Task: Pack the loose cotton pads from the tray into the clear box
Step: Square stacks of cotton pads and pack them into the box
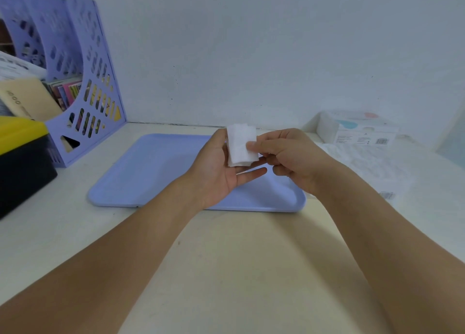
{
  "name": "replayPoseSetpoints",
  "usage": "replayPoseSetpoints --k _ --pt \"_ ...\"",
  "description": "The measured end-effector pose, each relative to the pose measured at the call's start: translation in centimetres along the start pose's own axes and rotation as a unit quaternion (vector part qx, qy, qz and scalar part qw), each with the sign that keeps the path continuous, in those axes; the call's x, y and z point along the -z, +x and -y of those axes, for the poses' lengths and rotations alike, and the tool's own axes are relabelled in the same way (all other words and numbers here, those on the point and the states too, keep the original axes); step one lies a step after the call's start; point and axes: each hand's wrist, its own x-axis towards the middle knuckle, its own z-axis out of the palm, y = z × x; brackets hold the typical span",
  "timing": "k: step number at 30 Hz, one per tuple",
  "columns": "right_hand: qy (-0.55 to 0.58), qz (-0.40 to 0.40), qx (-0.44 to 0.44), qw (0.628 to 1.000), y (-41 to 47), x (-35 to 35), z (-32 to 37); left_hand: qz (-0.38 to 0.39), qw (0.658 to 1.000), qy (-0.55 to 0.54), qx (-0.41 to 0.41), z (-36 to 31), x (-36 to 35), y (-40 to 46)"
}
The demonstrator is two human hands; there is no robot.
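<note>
— Cotton pads (241, 145)?
— Small white stack, raised over tray (151, 172) at 12 o'clock; cradled in left hand (219, 167), pinched by right hand (289, 157).
— Clear box (357, 130)?
— On counter (226, 258) at 2 o'clock, well apart.
— Elsewhere?
— Purple file rack (83, 82) at 10 o'clock.

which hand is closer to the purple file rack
Left. The left hand holds the cotton pads over the tray, on the side toward the purple file rack. The right hand, pinching the pads, is farther right.
</note>
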Motion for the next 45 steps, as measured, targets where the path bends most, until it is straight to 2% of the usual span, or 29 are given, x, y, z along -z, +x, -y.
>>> replayPoseSetpoints --k 3,6,9,14,19,28,34,37,41,45 --pt "-0.033 -0.052 0.023 0.998 0.0 -0.5 0.0 0.011 1.0 -0.009 0.001 0.0 -0.2 0.0" --pt "-0.051 -0.126 0.114 0.984 0.0 -1.1 -0.3 0.02 0.999 -0.033 -0.004 0.2 -0.3 0.0" --pt "-0.108 -0.138 0.172 0.969 0.2 -1.2 -0.5 0.039 0.998 -0.055 -0.004 0.2 -0.5 -0.1" --pt "-0.13 -0.128 0.181 0.966 0.1 -1.3 -0.4 0.057 0.996 -0.066 -0.003 0.0 -0.9 -0.5" --pt "-0.15 -0.08 0.194 0.966 -0.1 -1.0 0.0 0.05 0.997 -0.061 -0.018 0.0 -0.7 -0.6" --pt "-0.124 -0.102 0.184 0.97 -0.2 -1.1 0.1 0.032 0.998 -0.014 -0.05 0.2 -1.1 -0.9" --pt "-0.11 -0.029 0.165 0.98 -0.1 -1.0 0.4 0.014 0.998 0.029 -0.052 0.3 -1.1 -0.8" --pt "-0.124 -0.04 0.172 0.976 -0.1 -1.2 0.1 0.009 0.998 0.026 -0.05 0.4 -0.9 -0.7" --pt "-0.07 -0.055 0.184 0.979 -0.4 -1.0 0.2 -0.001 0.998 0.028 -0.053 0.4 -0.9 -0.6" --pt "0.005 -0.056 0.112 0.992 -0.2 -0.5 0.4 -0.031 0.998 0.005 -0.053 0.4 -0.9 -0.4"
